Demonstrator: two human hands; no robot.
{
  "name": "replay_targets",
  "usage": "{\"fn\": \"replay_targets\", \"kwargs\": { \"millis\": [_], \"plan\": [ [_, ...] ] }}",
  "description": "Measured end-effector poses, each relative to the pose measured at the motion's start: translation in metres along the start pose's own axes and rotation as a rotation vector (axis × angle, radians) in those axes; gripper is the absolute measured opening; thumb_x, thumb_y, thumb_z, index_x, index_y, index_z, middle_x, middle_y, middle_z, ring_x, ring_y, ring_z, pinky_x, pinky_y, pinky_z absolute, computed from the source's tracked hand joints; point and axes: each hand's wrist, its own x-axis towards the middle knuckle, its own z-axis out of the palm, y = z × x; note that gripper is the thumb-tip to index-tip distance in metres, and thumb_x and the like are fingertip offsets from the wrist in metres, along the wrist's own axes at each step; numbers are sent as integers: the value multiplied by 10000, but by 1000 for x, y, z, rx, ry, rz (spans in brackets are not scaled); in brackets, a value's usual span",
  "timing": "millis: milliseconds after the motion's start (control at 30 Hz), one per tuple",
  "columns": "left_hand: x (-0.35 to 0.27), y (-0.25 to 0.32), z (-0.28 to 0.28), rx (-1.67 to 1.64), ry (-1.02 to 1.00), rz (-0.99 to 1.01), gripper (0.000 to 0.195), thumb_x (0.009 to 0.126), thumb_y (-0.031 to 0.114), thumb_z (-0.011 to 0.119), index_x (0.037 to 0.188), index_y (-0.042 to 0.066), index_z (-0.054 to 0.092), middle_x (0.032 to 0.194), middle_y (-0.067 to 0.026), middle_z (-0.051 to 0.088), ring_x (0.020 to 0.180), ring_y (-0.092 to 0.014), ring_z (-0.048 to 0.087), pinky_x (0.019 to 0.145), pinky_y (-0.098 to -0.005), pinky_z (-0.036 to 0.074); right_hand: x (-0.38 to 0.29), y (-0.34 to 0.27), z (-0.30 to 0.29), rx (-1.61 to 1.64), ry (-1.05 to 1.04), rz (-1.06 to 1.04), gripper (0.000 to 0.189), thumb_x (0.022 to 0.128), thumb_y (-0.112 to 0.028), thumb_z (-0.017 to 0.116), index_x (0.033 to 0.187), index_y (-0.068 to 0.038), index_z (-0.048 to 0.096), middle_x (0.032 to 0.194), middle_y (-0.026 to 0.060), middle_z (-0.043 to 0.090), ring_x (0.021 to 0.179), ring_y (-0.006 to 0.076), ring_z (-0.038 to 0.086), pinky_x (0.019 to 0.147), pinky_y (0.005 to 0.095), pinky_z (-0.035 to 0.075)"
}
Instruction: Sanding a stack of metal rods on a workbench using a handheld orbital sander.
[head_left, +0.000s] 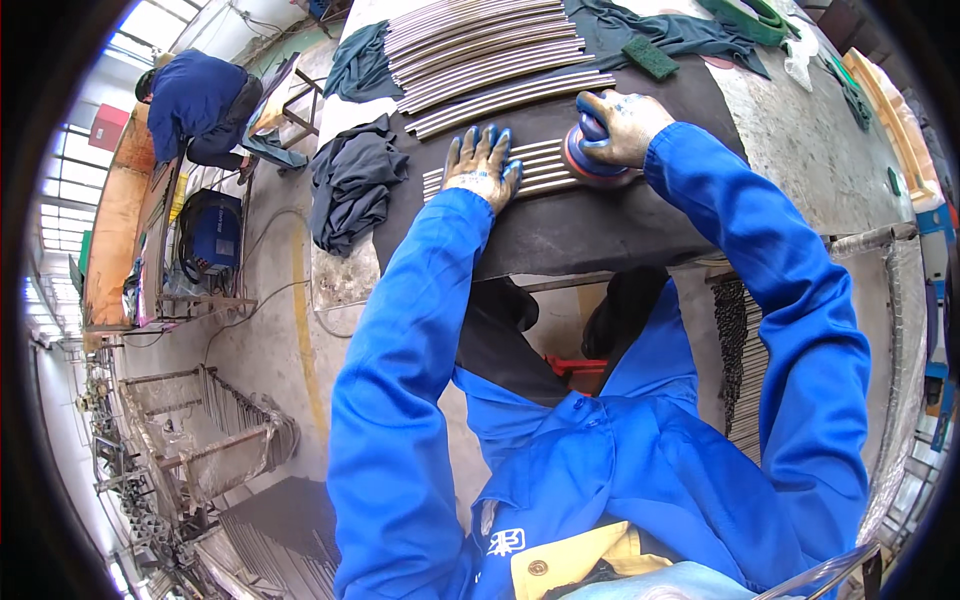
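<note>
Several thin metal rods (536, 161) lie side by side on a dark cloth (570, 232) over the worktable. My left hand (481, 166), in a coated work glove, rests with spread fingers on the left part of these rods, pressing them flat. My gloved right hand (622, 127) is closed around a round, blue-topped tool (596, 154), perhaps a sander, whose disc sits on the rods' right part. Beyond my hands, a larger row of similar rods (480, 45) lies on dark green cloth, with a few rods nearer me. A green scouring pad (650, 58) lies beyond my right hand.
A crumpled dark cloth (356, 184) lies on the table's left. Green tape-like rolls (750, 21) are at the far right. A co-worker (199, 105) bends at another bench at left, near a blue machine (214, 232). Metal racks (217, 450) stand on the lower left floor.
</note>
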Motion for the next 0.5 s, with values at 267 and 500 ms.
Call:
{"fn": "replay_targets", "kwargs": {
  "millis": [267,500],
  "plan": [
    [-13,5,5,23,44,26,583,941,496,234,1451,215,239,1516,-52,202,1409,-266,124,1149,-410,48,-6,11,1,-54,8,14,635,824,-450,586,1337,-133,390,1130,178,577,994,311,608,861,375,505],
    [-10,4,1,-19,7,19,592,929,495,255,1452,218,240,1524,-41,175,1415,-261,95,1151,-421,35,2,-7,4,-67,44,-11,618,830,-454,580,1335,-150,394,1112,176,596,996,311,617,851,380,517]
  ]
}}
